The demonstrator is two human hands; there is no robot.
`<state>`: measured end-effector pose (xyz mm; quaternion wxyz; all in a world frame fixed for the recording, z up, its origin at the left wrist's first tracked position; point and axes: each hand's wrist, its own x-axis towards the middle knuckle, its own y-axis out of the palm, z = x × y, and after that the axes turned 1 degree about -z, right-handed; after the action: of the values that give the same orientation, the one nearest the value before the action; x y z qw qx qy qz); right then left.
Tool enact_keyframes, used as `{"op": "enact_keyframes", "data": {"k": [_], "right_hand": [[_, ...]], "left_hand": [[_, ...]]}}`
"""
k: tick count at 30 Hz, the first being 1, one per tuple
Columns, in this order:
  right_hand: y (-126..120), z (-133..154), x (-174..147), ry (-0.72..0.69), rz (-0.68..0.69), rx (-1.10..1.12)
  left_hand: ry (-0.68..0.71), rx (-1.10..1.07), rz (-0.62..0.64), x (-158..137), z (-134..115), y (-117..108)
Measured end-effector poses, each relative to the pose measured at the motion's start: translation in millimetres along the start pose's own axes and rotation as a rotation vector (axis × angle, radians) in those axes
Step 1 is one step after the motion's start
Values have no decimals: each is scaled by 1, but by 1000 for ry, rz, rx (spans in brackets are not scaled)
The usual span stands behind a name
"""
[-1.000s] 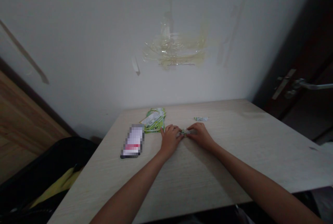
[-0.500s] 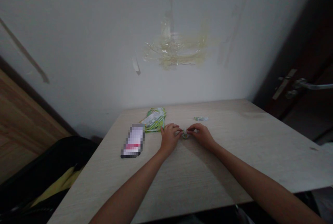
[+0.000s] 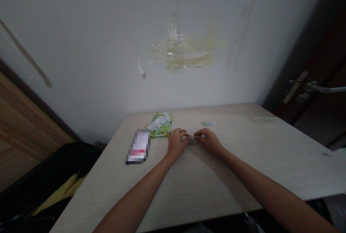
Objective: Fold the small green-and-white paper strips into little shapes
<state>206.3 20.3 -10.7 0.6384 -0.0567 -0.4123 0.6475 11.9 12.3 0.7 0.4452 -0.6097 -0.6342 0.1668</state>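
Observation:
Between my hands, close above the table, is a small crumpled green-and-white wrapper piece point(image 3: 192, 140). My left hand point(image 3: 177, 141) pinches its left side with thumb and fingertips. From the right, my right hand point(image 3: 209, 140) pinches its other side, knuckles raised. What lies inside the wrapper piece, if anything, is too small to make out. Just beyond my left hand lie several flat green-and-white printed packets point(image 3: 161, 124), partly overlapping. A narrow green-and-white strip point(image 3: 209, 123) rests on the table behind my right hand.
A phone point(image 3: 138, 146) with a blurred screen lies left of my left hand on the pale wooden table point(image 3: 173, 197). The wall point(image 3: 113, 63) with old tape rises behind the table. A dark bag point(image 3: 54, 175) with something yellow stands at the left; a door handle point(image 3: 324, 88) is at the right.

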Motion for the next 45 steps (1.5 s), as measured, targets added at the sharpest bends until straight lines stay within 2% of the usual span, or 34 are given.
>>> {"op": "enact_keyframes", "data": {"k": [6, 14, 25, 45], "right_hand": [[3, -2, -2, -48, 14, -96], [-2, -5, -5, -164, 61, 24], [-7, -8, -6, -163, 139, -40], [-3, -12, -4, -181, 109, -126]], "left_hand": [[3, 106, 27, -5, -3, -1], [-10, 166, 69, -6, -6, -5], [27, 170, 98, -7, -6, -5], [63, 164, 92, -7, -2, -1]]}}
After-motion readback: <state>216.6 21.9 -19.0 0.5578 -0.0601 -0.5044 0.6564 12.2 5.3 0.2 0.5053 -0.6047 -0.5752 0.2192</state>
